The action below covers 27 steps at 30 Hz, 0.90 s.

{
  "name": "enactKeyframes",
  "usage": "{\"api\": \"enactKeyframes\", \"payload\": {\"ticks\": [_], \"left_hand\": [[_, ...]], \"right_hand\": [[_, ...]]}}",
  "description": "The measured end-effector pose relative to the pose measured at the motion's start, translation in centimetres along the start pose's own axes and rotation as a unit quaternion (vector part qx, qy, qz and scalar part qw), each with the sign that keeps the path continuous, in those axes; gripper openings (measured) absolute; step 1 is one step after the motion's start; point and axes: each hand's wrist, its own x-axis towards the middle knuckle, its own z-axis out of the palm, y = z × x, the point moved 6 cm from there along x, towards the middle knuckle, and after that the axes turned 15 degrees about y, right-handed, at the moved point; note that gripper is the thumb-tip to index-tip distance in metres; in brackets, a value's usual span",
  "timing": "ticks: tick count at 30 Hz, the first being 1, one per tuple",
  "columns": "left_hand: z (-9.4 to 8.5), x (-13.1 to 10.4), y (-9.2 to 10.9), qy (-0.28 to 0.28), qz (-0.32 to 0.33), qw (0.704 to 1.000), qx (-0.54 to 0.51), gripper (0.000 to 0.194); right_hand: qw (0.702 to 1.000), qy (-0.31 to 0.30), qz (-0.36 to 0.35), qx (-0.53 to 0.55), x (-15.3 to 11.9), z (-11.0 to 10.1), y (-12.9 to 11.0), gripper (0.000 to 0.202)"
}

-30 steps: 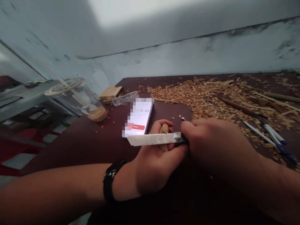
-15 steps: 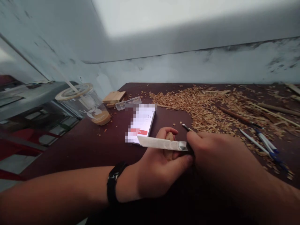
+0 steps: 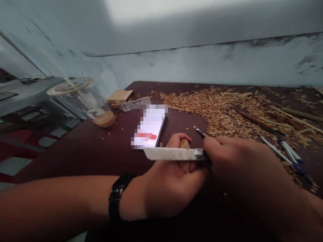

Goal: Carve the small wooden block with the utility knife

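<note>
My left hand (image 3: 171, 188), with a dark band on its wrist, is closed around a small piece of wood (image 3: 184, 164). Most of that wood is hidden by the fingers and the blade. My right hand (image 3: 234, 164) grips a snap-off utility knife (image 3: 171, 154), its handle mostly covered. The broad blade points left and crosses in front of the wood; whether it touches cannot be told. A thin dark tip (image 3: 200, 133) juts out above my right hand, its other end hidden. The left thumb reaches to the knife's handle. Behind the blade lies a lit phone (image 3: 151, 126).
Wood shavings (image 3: 214, 101) cover the table (image 3: 101, 161) at the back and right. Pens (image 3: 290, 151) and a brown stick (image 3: 259, 121) lie among them. A drink cup with straw (image 3: 83, 104), wood blocks (image 3: 119, 96) and a clear plastic case (image 3: 136, 103) stand left.
The whole view has shifted slightly, with the table's things now higher. The knife blade lies more level, its tip a little further left. Both hands keep their holds.
</note>
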Motion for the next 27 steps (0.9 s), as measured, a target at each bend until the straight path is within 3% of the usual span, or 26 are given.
{"api": "enactKeyframes", "payload": {"ticks": [4, 7, 9, 12, 16, 21, 27], "left_hand": [[-0.2, -0.4, -0.7, 0.013, -0.026, 0.998, -0.047, 0.034], [-0.7, -0.2, 0.1, -0.007, -0.017, 0.998, -0.059, 0.044], [-1.0, -0.1, 0.6, -0.032, -0.007, 0.999, 0.0, 0.043], [-1.7, -0.2, 0.8, -0.008, -0.019, 0.997, 0.079, 0.046], [-1.6, -0.6, 0.7, 0.023, -0.022, 0.993, 0.11, 0.039], [-1.5, -0.7, 0.9, 0.039, 0.001, 0.99, 0.135, 0.04], [-2.0, -0.7, 1.3, 0.044, 0.062, 0.982, 0.174, 0.035]], "right_hand": [[0.997, -0.05, 0.046, 0.038, 0.1, 0.3, 0.3, 0.022], [0.995, -0.066, 0.012, 0.077, 0.4, 0.4, 0.1, 0.017], [0.992, -0.071, -0.023, 0.098, 0.6, 0.3, 0.0, 0.017], [0.991, -0.058, -0.069, 0.095, 1.0, -0.2, 0.0, 0.018], [0.991, -0.036, -0.096, 0.084, 1.0, -0.4, -0.1, 0.02], [0.995, 0.031, -0.08, 0.056, 0.2, -0.5, -0.4, 0.022], [0.999, 0.027, -0.025, 0.019, -0.9, -0.8, -0.7, 0.024]]}}
